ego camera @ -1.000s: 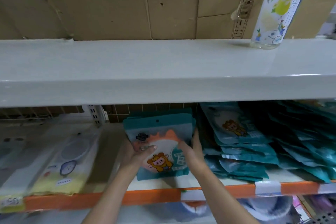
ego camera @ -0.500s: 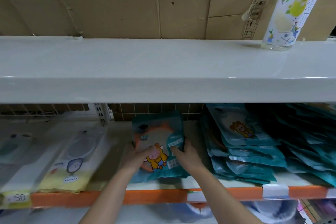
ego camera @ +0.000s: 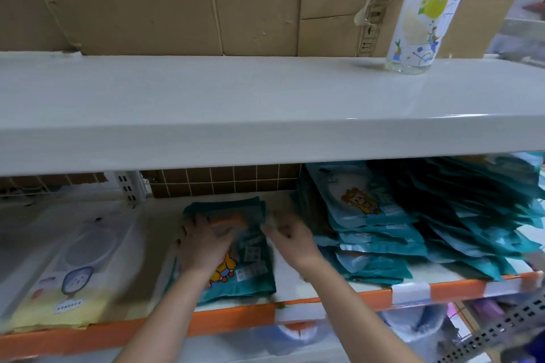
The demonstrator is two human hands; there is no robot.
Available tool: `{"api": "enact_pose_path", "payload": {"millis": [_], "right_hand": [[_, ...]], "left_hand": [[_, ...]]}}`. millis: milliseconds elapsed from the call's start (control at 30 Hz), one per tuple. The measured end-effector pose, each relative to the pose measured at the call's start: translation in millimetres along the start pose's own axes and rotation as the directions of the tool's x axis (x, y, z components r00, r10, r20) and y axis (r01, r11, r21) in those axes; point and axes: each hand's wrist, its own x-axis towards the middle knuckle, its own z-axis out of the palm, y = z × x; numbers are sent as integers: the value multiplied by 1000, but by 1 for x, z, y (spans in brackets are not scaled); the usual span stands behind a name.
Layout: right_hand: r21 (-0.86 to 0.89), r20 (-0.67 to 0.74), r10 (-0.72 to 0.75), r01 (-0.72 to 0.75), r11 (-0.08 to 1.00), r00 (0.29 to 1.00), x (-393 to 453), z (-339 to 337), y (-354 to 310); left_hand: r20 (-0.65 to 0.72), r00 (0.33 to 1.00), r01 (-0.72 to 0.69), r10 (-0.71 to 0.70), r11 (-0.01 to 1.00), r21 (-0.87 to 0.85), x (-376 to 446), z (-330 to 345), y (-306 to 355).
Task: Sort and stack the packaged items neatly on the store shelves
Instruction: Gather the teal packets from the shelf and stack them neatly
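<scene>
Lower shelf (ego camera: 333, 284): left hand (ego camera: 203, 244) presses spread fingers on the teal packet stack (ego camera: 250, 256); right hand (ego camera: 292, 237), blurred, finger state unreadable. Step: squaring the stack; next, probably aligning its edges beside the teal pile (ego camera: 413, 233).

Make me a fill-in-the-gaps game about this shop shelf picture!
1. The clear bottle stands on the ____ shelf.
2. The left hand rests on a small stack of ____ packets.
3. The front edge of the lower shelf is coloured ____.
4. The big messy pile of teal packets lies to the ____ of the right hand.

Missing words: upper; teal; orange; right
</scene>
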Motion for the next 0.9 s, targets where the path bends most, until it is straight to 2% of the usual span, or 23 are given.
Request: {"api": "enact_pose_path", "payload": {"millis": [67, 167, 267, 333, 433, 533, 600, 700, 767, 900], "right_hand": [[76, -103, -85, 93, 993, 991, -3, -33, -7], [14, -325, -151, 164, 986, 934, -1, -85, -5], [-94, -507, -110, 72, 993, 855, 7, -133, 19], [-180, -552, -69, -38, 983, 831, 14, -160, 41], [-340, -476, 1, -185, 922, 880, 24, -185, 70], [-435, -348, 95, -250, 865, 933, 35, -189, 80], [-464, -238, 169, -265, 845, 956, 43, -188, 75], [-316, -143, 298, -329, 890, 944, 49, -193, 71], [-218, -156, 307, -336, 916, 939, 51, -197, 75], [-81, -201, 285, -306, 949, 937, 48, -194, 81]], "left_hand": [[0, 997, -81, 81, 997, -6, -3, 5, 31], [53, 979, -186, 195, 972, -142, -8, 17, 80], [171, 949, -199, 263, 926, -320, -21, 27, 125], [239, 930, -159, 280, 892, -424, -31, 29, 148], [303, 892, -153, 337, 853, -499, -37, 34, 175], [354, 894, -51, 276, 846, -531, -32, 46, 189], [417, 885, 69, 205, 830, -554, -31, 55, 197], [456, 882, 184, 114, 808, -559, -33, 63, 205], [437, 896, 198, 78, 811, -551, -30, 67, 207], [472, 881, 262, 48, 780, -568, -36, 67, 211]]}}
